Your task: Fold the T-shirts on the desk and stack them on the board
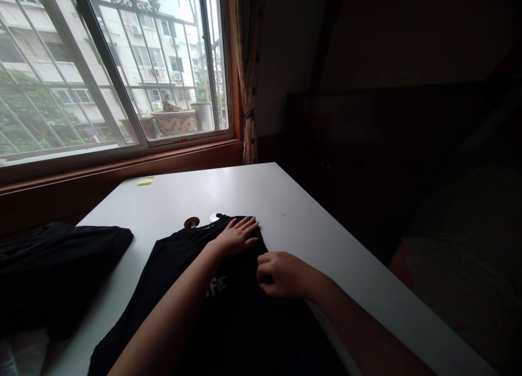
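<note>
A black garment with pale lettering lies spread on the white table, its neckline toward the far side. My left hand rests flat on its upper right part, fingers spread. Just nearer and to the right, my right hand is curled at the garment's right edge, with fingertips pressed together on the dark cloth. Past the neckline are a brown round object and a silvery round one, both partly covered by the garment.
A second dark garment is heaped at the left, with pale cloth below it. A yellow slip lies near the far left table edge. Behind stand a barred window and a tied curtain. The right side is very dark.
</note>
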